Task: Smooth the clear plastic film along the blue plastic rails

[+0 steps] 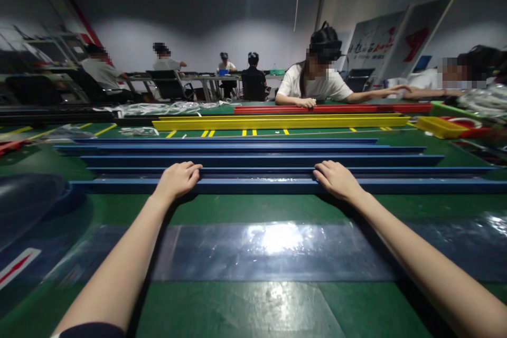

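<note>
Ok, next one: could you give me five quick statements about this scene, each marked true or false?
1. The left hand and the right hand are both at the nearest blue strip. True.
2. The yellow strip lies nearer the wearer than that blue strip. False: it lies beyond it.
3. The table top is green. True.
4. The two hands are clasped together. False: they are well apart.
5. A red strip lies beyond the yellow one. True.
</note>
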A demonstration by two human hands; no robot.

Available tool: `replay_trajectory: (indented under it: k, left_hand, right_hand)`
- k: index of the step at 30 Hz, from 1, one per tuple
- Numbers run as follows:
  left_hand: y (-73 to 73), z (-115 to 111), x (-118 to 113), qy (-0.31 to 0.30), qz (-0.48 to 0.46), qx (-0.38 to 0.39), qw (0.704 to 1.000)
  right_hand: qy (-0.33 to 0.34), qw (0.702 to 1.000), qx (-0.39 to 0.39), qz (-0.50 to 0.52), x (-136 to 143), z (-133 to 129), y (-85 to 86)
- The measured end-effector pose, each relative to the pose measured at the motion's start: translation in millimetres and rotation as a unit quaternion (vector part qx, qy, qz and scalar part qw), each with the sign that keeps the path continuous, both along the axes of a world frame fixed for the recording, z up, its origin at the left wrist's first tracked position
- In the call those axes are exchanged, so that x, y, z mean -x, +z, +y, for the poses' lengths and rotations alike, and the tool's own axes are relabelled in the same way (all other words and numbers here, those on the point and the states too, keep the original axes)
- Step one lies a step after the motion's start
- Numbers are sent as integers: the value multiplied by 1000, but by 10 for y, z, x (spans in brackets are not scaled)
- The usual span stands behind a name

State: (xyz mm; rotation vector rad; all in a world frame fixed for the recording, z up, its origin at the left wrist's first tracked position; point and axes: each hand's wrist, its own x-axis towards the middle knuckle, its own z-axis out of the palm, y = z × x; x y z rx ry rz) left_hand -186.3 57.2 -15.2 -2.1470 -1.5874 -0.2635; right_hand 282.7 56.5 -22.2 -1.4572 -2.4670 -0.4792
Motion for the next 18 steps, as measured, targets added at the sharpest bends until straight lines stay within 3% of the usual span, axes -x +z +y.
replay_trajectory:
  k: [4, 7, 10, 16, 18]
  left_hand:
    - [-47, -19, 307, -2, 2, -33, 999]
    - [-63, -70, 322, 13, -20, -100, 995]
    - [-54, -63, 98, -6, -25, -126, 992]
    - [-5, 88, -587, -120, -16, -89, 989]
    - [4, 111, -694, -116, -20, -84, 990]
  right_hand:
    - [12, 1000, -1, 14, 344, 47, 16]
    - [19, 999, -18, 28, 496, 79, 13]
    - [24, 999, -36, 33, 553, 110, -5]
    - [33, 994, -71, 79, 542, 160, -46]
    - [32, 994, -66, 80, 525, 185, -45]
